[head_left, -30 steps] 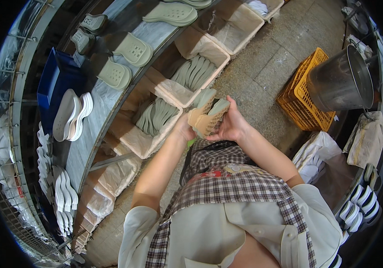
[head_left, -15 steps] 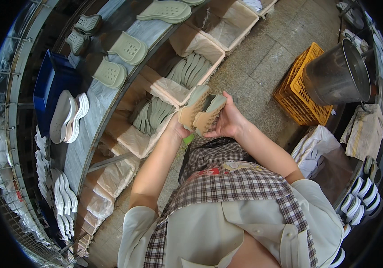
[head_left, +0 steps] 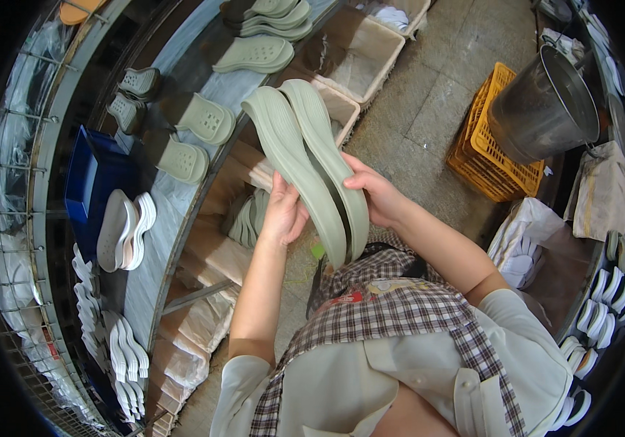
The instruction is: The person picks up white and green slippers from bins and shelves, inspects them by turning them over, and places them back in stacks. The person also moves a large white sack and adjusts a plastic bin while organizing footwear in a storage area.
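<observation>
Two long pale green-grey shoe soles, a left one and a right one, are held side by side in front of my body. Their ribbed side walls face up, and a dark narrow gap runs between them lower down. My left hand grips the left sole by its outer edge, thumb up along its side. On the other side, my right hand is closed on the right sole near its middle. Fingers beneath the soles are partly hidden, and so are the undersides.
On the curved bench at left sit green perforated soles, white soles and a blue bin. Lined baskets stand beneath its edge. A metal bucket rests on yellow crates at right, near a bag of white pieces.
The two soles have turned in my hands: earlier their tan textured undersides showed, now their long green-grey sides do. The view has shifted slightly.
</observation>
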Motion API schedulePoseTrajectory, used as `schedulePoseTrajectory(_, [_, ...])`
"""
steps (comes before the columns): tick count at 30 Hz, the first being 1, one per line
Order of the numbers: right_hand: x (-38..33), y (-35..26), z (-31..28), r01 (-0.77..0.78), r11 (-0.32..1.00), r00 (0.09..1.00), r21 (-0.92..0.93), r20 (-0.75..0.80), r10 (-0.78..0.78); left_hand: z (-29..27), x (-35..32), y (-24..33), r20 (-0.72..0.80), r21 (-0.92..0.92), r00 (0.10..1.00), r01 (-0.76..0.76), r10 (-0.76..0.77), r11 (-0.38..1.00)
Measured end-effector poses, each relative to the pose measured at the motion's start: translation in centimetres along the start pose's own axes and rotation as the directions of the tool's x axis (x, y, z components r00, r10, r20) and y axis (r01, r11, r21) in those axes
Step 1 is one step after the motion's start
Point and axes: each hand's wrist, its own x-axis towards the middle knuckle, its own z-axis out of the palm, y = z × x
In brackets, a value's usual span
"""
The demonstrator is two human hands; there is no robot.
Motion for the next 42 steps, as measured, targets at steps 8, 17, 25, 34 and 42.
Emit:
schedulePoseTrajectory(8, [-0.9, -0.9, 0.3, 0.103, 0.993, 0.989, -0.062, 0.118, -0.095, 0.0, -0.2, 0.2, 0.013, 0.034, 0.998, -0.064, 0.064, 0.997])
schedulePoseTrajectory(17, [0.0, -4.0, -2.3, 0.288, 0.637, 0.953, -0.715, 0.279, -0.118, 3.3, -1.6, 2.4, -0.032, -0.058, 0.978, 0.205, -0.207, 0.977])
schedulePoseTrajectory(25, [-1.8, 0.2, -0.1, 0.231, 0.965, 0.969, -0.126, 0.119, -0.216, 2.7, -0.3, 0.8, 0.043, -0.244, 0.994, -0.083, 0.096, 0.966])
schedulePoseTrajectory(34, [-4.1, -2.6, -3.1, 0.228, 0.825, 0.964, 0.518, -0.237, -0.117, 2.0, 0.6, 2.2, 0.387, -0.717, 0.903, 0.166, 0.189, 0.677])
schedulePoseTrajectory(42, [-4.4, -1.6, -3.4, 0.214, 0.801, 0.974, 0.559, -0.183, -0.132, 2.4, 1.2, 2.5, 0.454, -0.698, 0.876, 0.239, 0.160, 0.675])
